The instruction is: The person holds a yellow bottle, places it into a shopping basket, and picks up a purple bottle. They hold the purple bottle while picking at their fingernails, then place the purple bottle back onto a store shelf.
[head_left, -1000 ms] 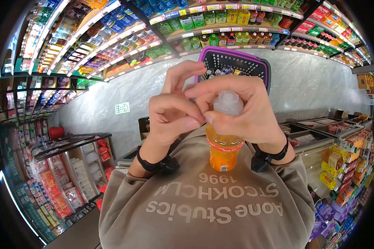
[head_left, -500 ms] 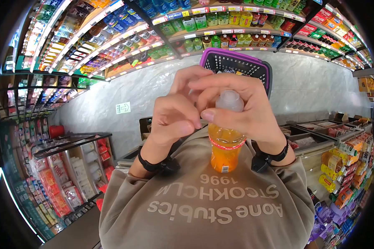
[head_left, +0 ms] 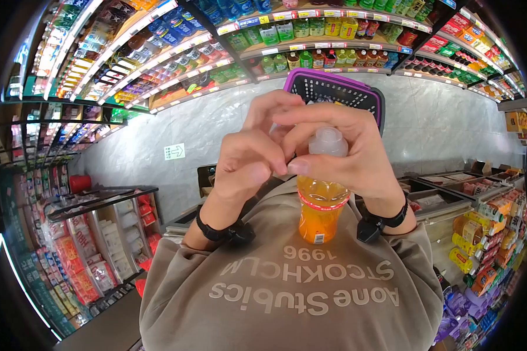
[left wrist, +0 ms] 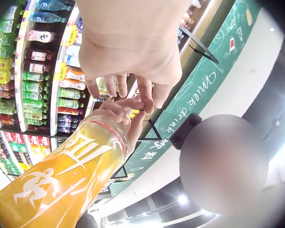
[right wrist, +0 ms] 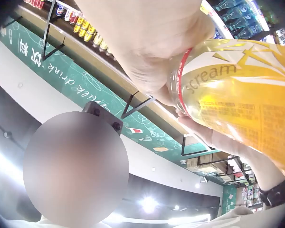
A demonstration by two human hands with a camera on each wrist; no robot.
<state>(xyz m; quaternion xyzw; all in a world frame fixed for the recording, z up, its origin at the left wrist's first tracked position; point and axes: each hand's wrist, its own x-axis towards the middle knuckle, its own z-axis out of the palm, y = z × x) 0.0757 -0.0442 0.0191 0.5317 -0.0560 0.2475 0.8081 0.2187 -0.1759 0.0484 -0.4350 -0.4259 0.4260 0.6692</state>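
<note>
Left hand point(head_left: 247, 153) edged nearer the right hand point(head_left: 357, 153), fingers bent, hold unclear, while the right gripped the "scream" orange-drink bottle point(head_left: 320, 215) hanging beneath, which could drop if that neck grip slackened.

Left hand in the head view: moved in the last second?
Yes, slightly. The left hand has shifted toward the person's right, a little farther from the floor arrow sign.

The bottle point(head_left: 323, 188) contained orange liquid point(head_left: 317, 225) and carried a red band point(head_left: 322, 207), white graphics point(left wrist: 35, 184) and a whitish translucent top point(head_left: 328, 142). Beyond the bottle, the perforated basket point(head_left: 360, 102) was dark grey, purple-rimmed. Below the bottle, the taupe sweatshirt point(head_left: 240, 324) bore pale lettering point(head_left: 304, 296).
</note>
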